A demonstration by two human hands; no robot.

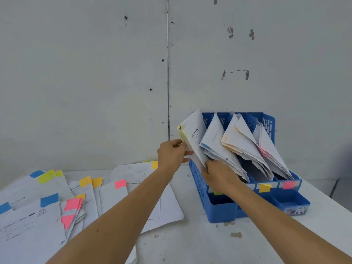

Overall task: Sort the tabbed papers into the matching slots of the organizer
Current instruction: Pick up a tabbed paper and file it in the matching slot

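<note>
Tabbed papers [47, 206], unsorted: they lie flat and overlapping on the table [190, 244], nearer to me than my fingers and well to their left; blue, yellow, pink and green tabs show.

My left hand [171, 155] pinches the left edge of one sheet [192, 134] with a yellow-green tab. The sheet is tilted, and its lower end is hidden behind my right hand [219, 176] at the left end of the blue organizer [219, 210].

My right fingers are buried among the papers there; I cannot tell whether they clasp anything.

Right of those fingers, filed stacks [247, 149] lean in their slots, with a yellow label [264, 187] and a pink label [288, 185] on the front rail.

Beyond my fingertips is a scuffed grey wall [95, 73].
</note>
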